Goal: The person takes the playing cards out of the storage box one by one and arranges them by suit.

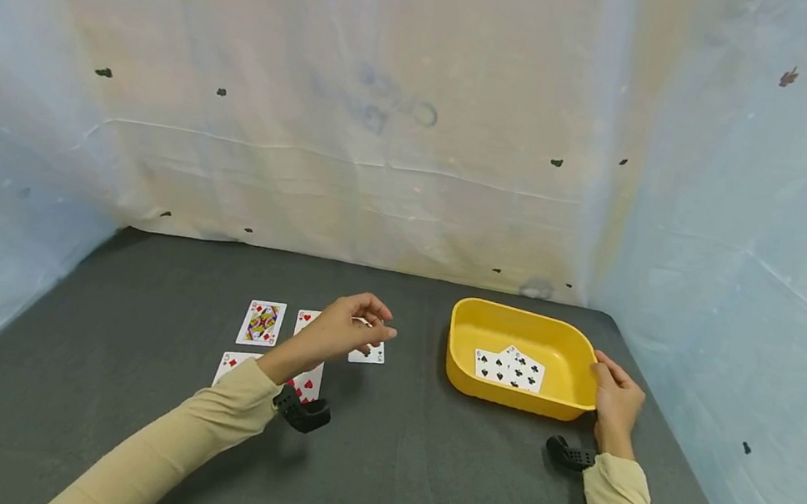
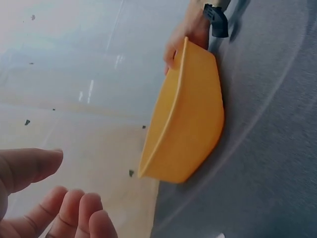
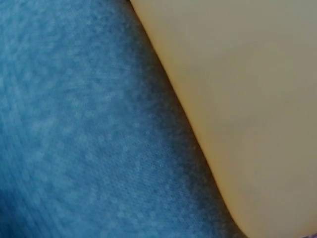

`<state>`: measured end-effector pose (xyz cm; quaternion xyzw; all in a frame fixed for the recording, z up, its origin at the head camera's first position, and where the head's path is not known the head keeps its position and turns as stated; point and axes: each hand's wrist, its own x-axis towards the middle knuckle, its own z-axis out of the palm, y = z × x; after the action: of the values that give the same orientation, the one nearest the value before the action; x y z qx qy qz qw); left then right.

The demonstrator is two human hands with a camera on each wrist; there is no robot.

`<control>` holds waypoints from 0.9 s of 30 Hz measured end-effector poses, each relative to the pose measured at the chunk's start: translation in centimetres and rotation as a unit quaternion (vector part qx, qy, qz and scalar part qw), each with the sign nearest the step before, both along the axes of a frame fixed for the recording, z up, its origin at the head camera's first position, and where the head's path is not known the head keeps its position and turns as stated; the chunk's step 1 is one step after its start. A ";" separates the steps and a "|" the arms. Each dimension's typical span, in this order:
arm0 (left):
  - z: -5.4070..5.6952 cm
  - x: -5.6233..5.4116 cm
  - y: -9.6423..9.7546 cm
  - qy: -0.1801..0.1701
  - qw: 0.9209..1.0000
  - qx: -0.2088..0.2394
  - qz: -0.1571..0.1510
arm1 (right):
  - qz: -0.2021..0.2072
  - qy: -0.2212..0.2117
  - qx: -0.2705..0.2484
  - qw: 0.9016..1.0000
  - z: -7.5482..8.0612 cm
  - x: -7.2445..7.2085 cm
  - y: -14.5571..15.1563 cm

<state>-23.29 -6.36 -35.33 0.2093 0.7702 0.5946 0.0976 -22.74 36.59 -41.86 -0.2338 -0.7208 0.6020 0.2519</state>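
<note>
My left hand [image 1: 352, 326] hovers over the playing cards with thumb and fingers loosely bent and apart, nothing between them. Partly behind it lies a black-suited card [image 1: 374, 354]. A queen of diamonds [image 1: 262, 324], another diamonds card [image 1: 233, 361] and two hearts cards [image 1: 306, 320] lie face up around the left forearm, which covers parts of them. My right hand [image 1: 615, 400] grips the right end of a yellow plastic tub [image 1: 515, 325], thumb over its rim. Inside the tub rest a spades card [image 1: 489, 366] and a clubs card [image 1: 527, 373], overlapping. The right wrist view shows the tub's wall [image 3: 257, 109] up close.
A dark grey cloth [image 1: 392, 469] covers the table. Pale sheeting [image 1: 390, 116] hangs behind it and down both sides, the right sheet [image 1: 757, 329] close beside the right arm. Each wrist wears a black band [image 1: 304, 415].
</note>
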 end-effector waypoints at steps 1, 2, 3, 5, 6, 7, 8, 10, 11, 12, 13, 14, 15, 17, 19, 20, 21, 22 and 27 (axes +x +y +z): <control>0.1 -0.2 0.4 0.005 1.000 -0.003 -0.001 | 0.000 -0.003 0.005 1.000 0.0 0.0 0.0; 0.2 -0.4 0.7 0.010 1.000 -0.006 -0.002 | 0.001 -0.005 0.010 1.000 0.0 0.0 0.0; 0.3 -0.6 1.1 0.015 1.000 -0.008 -0.003 | 0.000 -0.008 0.010 1.000 0.0 0.0 0.0; 0.6 -0.9 1.8 0.022 1.000 -0.010 -0.006 | 0.001 -0.012 0.015 1.000 0.0 0.0 0.0; 0.8 -1.1 2.1 0.025 1.000 -0.012 -0.007 | 0.002 -0.013 0.019 1.000 -0.1 -0.1 0.1; 1.0 -1.2 2.5 0.027 1.000 -0.011 -0.008 | 0.003 -0.014 0.024 1.000 -0.1 -0.1 0.1; 1.1 -1.3 2.8 0.028 1.000 -0.009 -0.010 | 0.002 -0.014 0.025 1.000 -0.1 -0.1 0.1; 1.2 -1.7 3.5 0.025 1.000 -0.003 -0.015 | 0.001 -0.013 0.022 1.000 -0.1 -0.2 0.0; 1.3 -1.9 3.8 0.022 1.000 0.000 -0.016 | 0.000 -0.012 0.021 1.000 -0.1 -0.2 0.0; 1.3 -2.1 4.2 0.020 1.000 0.005 -0.021 | -0.001 -0.012 0.022 1.000 0.0 -0.2 0.0; 1.2 -2.4 4.6 0.017 1.000 0.010 -0.024 | -0.002 -0.012 0.024 1.000 0.0 -0.2 0.0; 1.2 -2.7 4.9 0.015 0.999 0.013 -0.027 | -0.003 -0.011 0.019 1.000 0.0 -0.2 0.0; 1.2 -2.9 5.3 0.012 0.999 0.015 -0.031 | -0.002 -0.010 0.014 1.000 0.0 -0.2 0.1; 1.2 -3.4 6.1 0.008 0.999 0.014 -0.036 | -0.003 -0.011 0.013 1.000 0.0 -0.3 0.1; 1.1 -3.8 6.9 0.004 0.999 0.013 -0.040 | -0.003 -0.012 0.011 1.000 0.0 -0.3 0.1; 1.1 -3.9 7.3 0.003 0.999 0.013 -0.042 | -0.004 -0.013 0.008 1.000 -0.1 -0.3 0.1; 1.1 -4.1 7.7 0.002 0.999 0.012 -0.043 | -0.004 -0.013 0.014 1.000 -0.1 -0.3 0.1; 1.0 -4.3 8.1 0.002 0.999 0.011 -0.042 | -0.003 -0.015 0.020 1.000 -0.1 -0.3 0.1; 0.8 -5.3 9.9 0.007 0.999 0.011 -0.040 | -0.002 -0.019 0.026 0.999 -0.1 -0.3 0.1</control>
<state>-28.64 3.52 -34.50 0.2455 0.7550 0.5974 0.1136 -23.00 36.68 -41.93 -0.2400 -0.7403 0.5779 0.2458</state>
